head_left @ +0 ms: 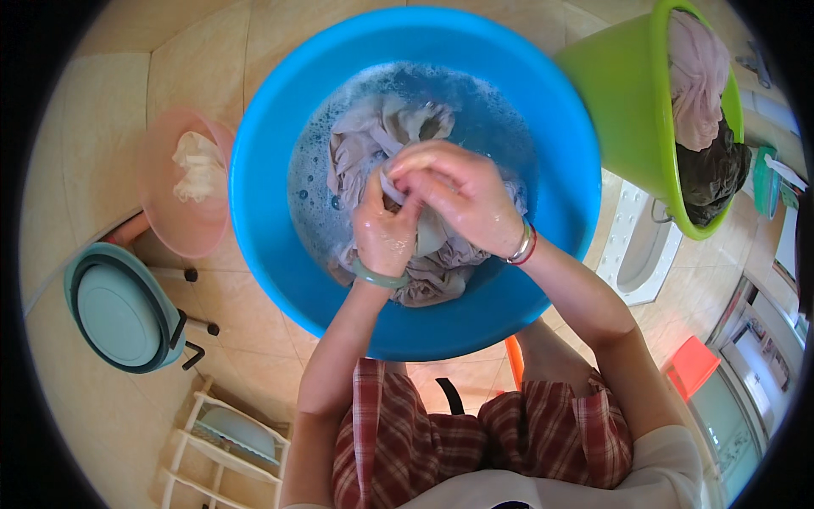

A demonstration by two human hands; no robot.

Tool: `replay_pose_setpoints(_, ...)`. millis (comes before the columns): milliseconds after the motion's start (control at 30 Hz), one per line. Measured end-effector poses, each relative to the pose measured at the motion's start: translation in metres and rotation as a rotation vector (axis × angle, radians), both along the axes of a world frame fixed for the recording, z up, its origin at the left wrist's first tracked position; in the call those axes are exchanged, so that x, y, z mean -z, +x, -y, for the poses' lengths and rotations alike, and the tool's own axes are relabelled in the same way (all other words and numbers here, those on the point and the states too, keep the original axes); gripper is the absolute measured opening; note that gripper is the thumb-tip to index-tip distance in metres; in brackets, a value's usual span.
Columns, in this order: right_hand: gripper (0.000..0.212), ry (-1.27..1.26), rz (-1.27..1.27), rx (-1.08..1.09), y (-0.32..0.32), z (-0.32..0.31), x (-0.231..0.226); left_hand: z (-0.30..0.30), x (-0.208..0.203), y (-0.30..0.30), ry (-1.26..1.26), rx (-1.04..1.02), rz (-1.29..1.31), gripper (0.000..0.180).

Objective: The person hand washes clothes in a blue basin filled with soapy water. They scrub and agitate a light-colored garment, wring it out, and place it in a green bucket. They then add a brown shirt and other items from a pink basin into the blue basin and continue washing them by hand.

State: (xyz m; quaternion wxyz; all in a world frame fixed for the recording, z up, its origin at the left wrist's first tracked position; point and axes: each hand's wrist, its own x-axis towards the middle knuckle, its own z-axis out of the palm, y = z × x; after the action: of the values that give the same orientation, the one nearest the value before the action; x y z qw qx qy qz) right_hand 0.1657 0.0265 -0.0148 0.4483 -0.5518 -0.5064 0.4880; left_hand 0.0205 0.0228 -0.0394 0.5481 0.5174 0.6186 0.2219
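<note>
A large blue basin (560,170) of sudsy water stands in front of my knees. In it a soaked greyish garment (365,136) lies bunched up, partly above the water. Over the middle of the basin my left hand (386,233), wet and with a green bangle at its wrist, pinches a fold of the garment. My right hand (462,191), a silver bangle and red cord at its wrist, is curled against the left and grips the same cloth. The fingers meet around the fold, so part of it is hidden.
A green bucket (619,102) with pink and dark clothes stands at the right, beside a white squat toilet (640,242). On the left are a pink basin (186,233) holding white cloth and a teal folding tub (123,310). A white rack (225,462) stands lower left.
</note>
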Motion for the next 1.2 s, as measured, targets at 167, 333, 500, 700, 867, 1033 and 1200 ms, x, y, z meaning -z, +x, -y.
replay_pose_setpoints(167,0.041,0.097,0.450,-0.059,0.029,-0.011,0.049,-0.008,-0.011,-0.014,-0.275,-0.523,0.651,0.041)
replay_pose_setpoints(333,0.024,0.066,0.366,-0.104,0.022,-0.005,0.086,-0.012,-0.035,-0.018,-0.219,-0.483,0.664,0.056)
replay_pose_setpoints(500,0.021,-0.116,-0.035,0.059,0.013,0.003,0.057,-0.025,0.002,-0.037,-0.413,-0.747,0.737,0.070)
replay_pose_setpoints(700,0.011,0.385,0.505,-0.395,-0.060,0.028,0.012,-0.007,0.049,-0.027,-0.660,-0.230,1.442,0.050)
replay_pose_setpoints(867,0.016,0.153,0.629,-0.133,-0.038,-0.010,0.080,0.007,0.032,0.020,-0.638,-0.753,0.650,0.034)
replay_pose_setpoints(1033,0.018,0.159,0.637,-0.024,-0.064,0.006,0.072,0.029,0.098,-0.020,-0.262,-0.168,0.197,0.036)
replay_pose_setpoints(1200,0.024,0.306,0.546,-0.110,-0.080,0.020,0.039,0.016,0.022,0.003,-0.438,-0.691,0.944,0.037)
